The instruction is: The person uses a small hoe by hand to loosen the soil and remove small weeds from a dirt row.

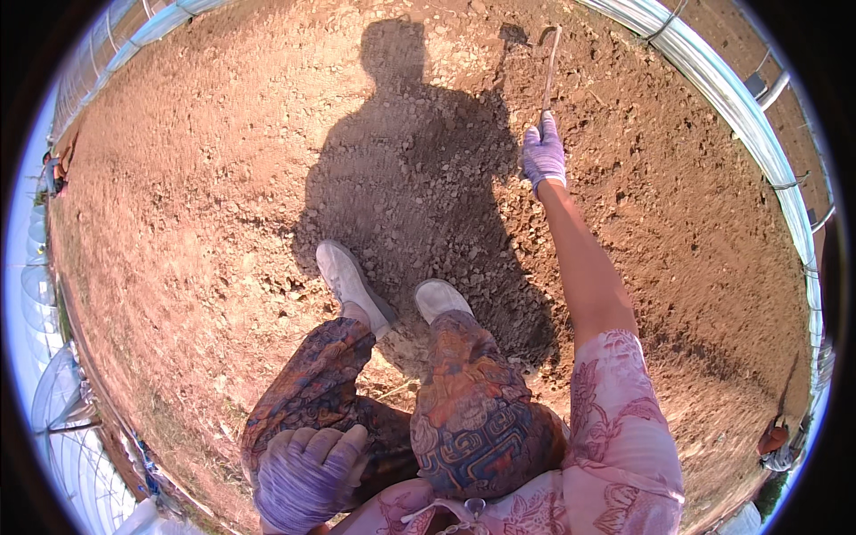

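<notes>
My right hand (544, 152), in a purple-and-white knit glove, is stretched forward and grips the wooden handle of a short hand hoe (551, 67). The hoe's dark, curved head is at the far end, over the broken soil, and its shadow falls just left of it. My left hand (309, 473), gloved the same way, lies against my left knee with its fingers bent. Its fingertips and palm are hidden. Dry, crumbly soil (602, 221) spreads in front of my light-coloured shoes (348, 274).
My shadow (408, 180) covers the soil ahead. Rolled plastic sheeting (742, 100) runs along the right rim. Plastic-covered hoop tunnels (57, 388) stand at the left. One person (53, 172) is at the far left, another (774, 441) at the lower right.
</notes>
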Available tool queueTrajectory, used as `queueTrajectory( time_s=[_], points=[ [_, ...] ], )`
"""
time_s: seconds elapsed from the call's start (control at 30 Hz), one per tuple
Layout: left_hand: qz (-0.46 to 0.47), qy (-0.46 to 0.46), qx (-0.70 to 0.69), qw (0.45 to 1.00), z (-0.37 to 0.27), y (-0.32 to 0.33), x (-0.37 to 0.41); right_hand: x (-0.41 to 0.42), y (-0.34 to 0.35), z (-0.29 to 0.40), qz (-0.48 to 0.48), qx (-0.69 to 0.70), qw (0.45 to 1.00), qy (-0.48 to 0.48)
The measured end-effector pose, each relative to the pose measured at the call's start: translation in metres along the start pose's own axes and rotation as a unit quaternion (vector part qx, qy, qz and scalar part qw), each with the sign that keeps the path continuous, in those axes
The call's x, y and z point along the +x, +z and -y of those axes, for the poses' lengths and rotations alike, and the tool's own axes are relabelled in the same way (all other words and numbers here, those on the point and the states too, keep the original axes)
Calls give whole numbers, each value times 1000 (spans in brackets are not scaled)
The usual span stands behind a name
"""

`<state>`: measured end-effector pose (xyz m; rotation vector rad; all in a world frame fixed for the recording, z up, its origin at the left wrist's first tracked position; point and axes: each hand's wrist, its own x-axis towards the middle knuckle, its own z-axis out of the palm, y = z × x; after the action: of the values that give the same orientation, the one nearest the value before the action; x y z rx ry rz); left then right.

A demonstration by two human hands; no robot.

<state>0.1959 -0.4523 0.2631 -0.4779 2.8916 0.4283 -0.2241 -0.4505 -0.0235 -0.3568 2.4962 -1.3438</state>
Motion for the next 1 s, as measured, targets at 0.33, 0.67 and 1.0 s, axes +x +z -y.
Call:
queueTrajectory(
  time_s=[0.33,0.67,1.0],
  points=[
    [57,-16,-52,997,11,-11,3,10,78,50,138,63,988,40],
    [213,60,-300,928,83,-6,36,-77,116,25,328,6,939,108],
    [72,-367,-657,655,141,170,261,-102,129,15,354,69,932,17]
  ],
)
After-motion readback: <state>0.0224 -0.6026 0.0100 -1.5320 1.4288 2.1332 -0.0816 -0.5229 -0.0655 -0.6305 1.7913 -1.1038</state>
